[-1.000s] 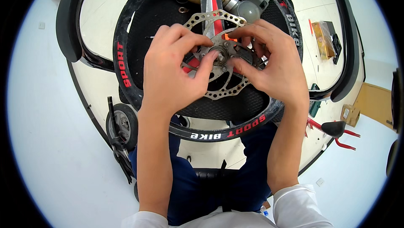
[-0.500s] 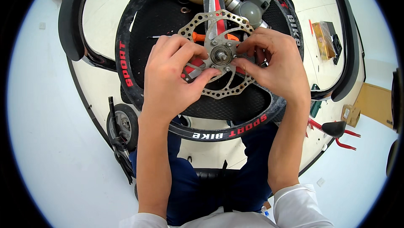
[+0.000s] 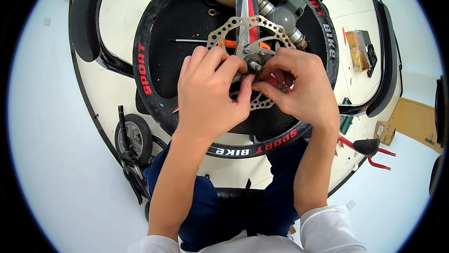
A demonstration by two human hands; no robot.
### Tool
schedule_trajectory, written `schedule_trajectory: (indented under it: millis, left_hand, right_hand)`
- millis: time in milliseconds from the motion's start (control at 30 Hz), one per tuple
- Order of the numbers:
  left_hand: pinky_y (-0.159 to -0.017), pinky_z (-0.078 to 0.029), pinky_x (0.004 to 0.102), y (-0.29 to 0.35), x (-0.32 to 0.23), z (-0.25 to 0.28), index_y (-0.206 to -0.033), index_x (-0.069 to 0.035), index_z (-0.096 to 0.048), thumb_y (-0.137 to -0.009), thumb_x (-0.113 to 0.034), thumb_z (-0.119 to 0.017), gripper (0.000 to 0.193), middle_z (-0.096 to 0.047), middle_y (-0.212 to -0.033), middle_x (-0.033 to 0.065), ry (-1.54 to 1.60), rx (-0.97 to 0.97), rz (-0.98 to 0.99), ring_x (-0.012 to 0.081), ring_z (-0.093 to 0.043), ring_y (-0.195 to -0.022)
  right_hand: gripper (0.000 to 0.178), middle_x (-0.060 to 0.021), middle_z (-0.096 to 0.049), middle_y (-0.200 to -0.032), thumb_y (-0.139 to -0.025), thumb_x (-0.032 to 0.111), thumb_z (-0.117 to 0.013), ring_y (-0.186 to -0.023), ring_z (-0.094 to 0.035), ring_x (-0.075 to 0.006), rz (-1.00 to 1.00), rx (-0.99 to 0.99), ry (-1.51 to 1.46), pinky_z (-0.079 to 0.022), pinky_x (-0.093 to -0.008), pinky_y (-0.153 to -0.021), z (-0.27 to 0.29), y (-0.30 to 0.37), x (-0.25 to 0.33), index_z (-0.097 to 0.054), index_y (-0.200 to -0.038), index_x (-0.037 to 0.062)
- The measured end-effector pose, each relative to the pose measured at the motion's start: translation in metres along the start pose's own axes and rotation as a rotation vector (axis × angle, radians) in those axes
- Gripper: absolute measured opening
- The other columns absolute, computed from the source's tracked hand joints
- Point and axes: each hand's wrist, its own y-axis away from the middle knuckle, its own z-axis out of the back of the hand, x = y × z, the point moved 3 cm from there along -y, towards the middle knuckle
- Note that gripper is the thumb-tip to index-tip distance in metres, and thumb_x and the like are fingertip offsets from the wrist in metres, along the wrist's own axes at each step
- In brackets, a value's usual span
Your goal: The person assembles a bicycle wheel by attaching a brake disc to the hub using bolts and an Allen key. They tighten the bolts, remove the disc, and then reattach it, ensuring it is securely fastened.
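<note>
- Nearest are the dark blue trousers (image 3: 163, 178) of the seated person, with the near edge of the wheel (image 3: 143, 61) above the thighs.
- The wheel, a black rim with broad spokes, lies across the middle over a black textured seat (image 3: 175, 71). It looks stiff and moderately heavy; the rim or a thick spoke should give the surest hold for turning or lifting it.
- The left hand (image 3: 213, 96) reaches in from the near left, fingers curled and thumb bent toward the hub. Whether it pinches anything small I cannot tell.
- The right hand (image 3: 304, 87) mirrors it from the near right, thumb and forefinger drawn together just beside the axle and close to the left thumb. What lies between those tips, if anything, is hidden.
- The metal axle (image 3: 255, 65) stands up out of the hub between the hands. It is probably hard and perhaps slick with grease; its exposed end suits a fingertip pinch.
- Around the hub sits the brake disc (image 3: 231, 23), thin and pierced. It is likely rigid but could bend if levered, and its edges may be sharp, so the centre is the safer place to hold.
- Farther off, a screwdriver (image 3: 229, 43) with an orange handle lies partly beneath the disc.
- Beyond it, far right of the hub, is a rounded grey metal part (image 3: 284, 18), apart from both hands.
</note>
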Motion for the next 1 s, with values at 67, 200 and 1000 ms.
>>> schedule_trajectory:
  millis: [67,200,1000]
  left_hand:
    - [-0.072,-0.043,0.0355,-0.0021,-0.0006,0.0092,-0.084,-0.009,-0.072,-0.07,-0.009,-0.078,0.015,-0.057,-0.081,0.002,0.062,0.055,-0.031,0.0233,-0.055,-0.082]
    - [-0.072,-0.044,0.0346,-0.0023,0.0045,0.0123,-0.08,-0.007,-0.073,-0.069,-0.003,-0.078,0.013,-0.059,-0.08,0.0016,0.042,0.071,-0.132,0.0219,-0.056,-0.081]
    - [-0.071,-0.04,0.0342,-0.0024,0.0082,0.0119,-0.078,-0.01,-0.074,-0.066,-0.01,-0.084,0.015,-0.058,-0.076,-0.0008,0.013,0.091,-0.058,0.0208,-0.053,-0.079]
  right_hand:
    - [0.017,-0.0098,-0.062,-0.072,-0.069,0.006,-0.081,-0.065,-0.064,-0.0257,-0.006,-0.039,0.026,-0.05,-0.0362,-0.06,-0.0001,0.0011,-0.0015,-0.07,-0.082,0.0016]
    - [0.017,-0.0106,-0.062,-0.072,-0.07,0.005,-0.079,-0.067,-0.064,-0.0287,0.016,-0.084,0.047,-0.051,-0.0384,-0.063,-0.0027,0.0049,-0.0013,-0.071,-0.085,0.0009]
    - [0.018,-0.0087,-0.057,-0.067,-0.071,0.001,-0.079,-0.058,-0.055,-0.0211,0.037,-0.033,-0.012,-0.045,-0.0327,-0.055,-0.0072,0.0065,-0.0033,-0.07,-0.086,-0.0006]
